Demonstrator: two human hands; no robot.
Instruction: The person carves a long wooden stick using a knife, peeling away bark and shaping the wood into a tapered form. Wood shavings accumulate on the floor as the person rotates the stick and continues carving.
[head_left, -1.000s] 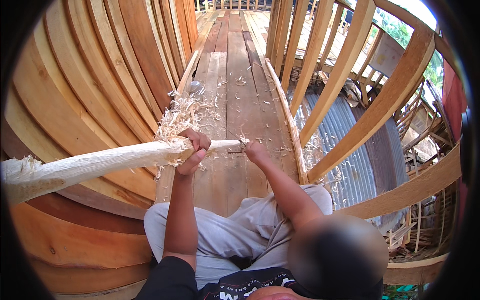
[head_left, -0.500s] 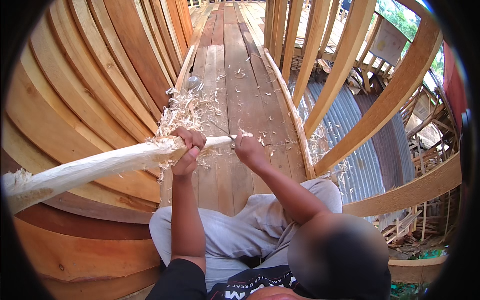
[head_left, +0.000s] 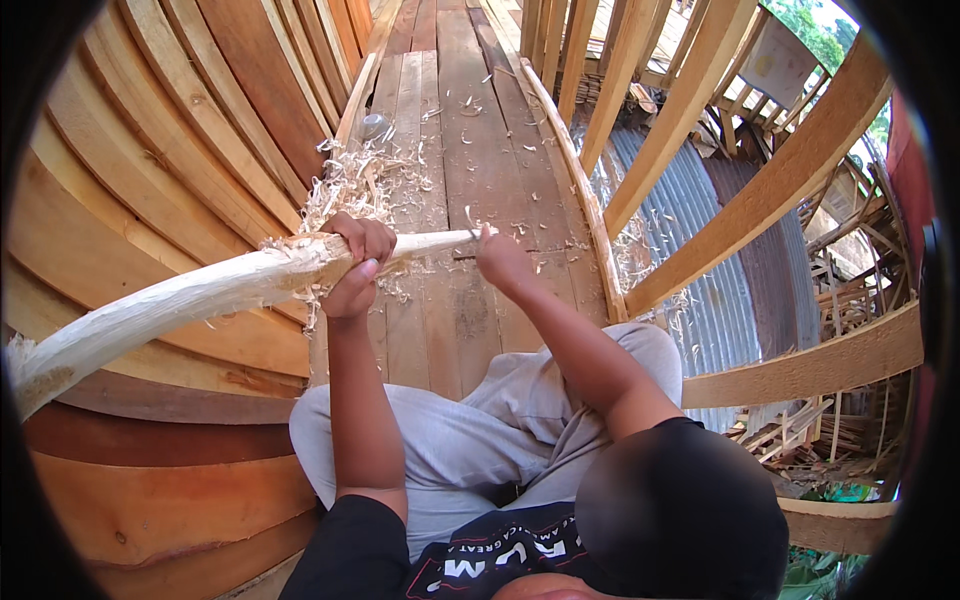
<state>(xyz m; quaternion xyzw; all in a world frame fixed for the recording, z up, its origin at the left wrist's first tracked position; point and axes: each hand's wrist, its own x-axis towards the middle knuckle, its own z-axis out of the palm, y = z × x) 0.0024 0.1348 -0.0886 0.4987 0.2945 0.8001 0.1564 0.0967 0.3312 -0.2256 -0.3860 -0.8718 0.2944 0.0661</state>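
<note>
A long pale stripped wooden pole (head_left: 190,297) runs in from the left edge and tapers to a narrow end in front of me. My left hand (head_left: 358,264) is wrapped round it where the thick part meets the taper. At the narrow tip, my right hand (head_left: 505,260) is closed on a small knife; its handle is hidden in my fist. The thin knife blade (head_left: 470,220) lies against the tip and points away from me. The peeled surface of the pole is rough and fibrous near my left hand.
Curled wood shavings (head_left: 365,185) heap beyond the pole, beside a small grey round object (head_left: 374,126). Plank flooring (head_left: 480,150) stretches ahead. Upright boards (head_left: 170,170) line the left; spaced railing posts (head_left: 680,120) stand right, above corrugated metal sheets (head_left: 690,230). My crossed legs (head_left: 440,430) are close below.
My right hand has slid the knife rightward along the taper to its tip, farther from my left hand. My left hand keeps its grip, and the whole view has shifted slightly.
</note>
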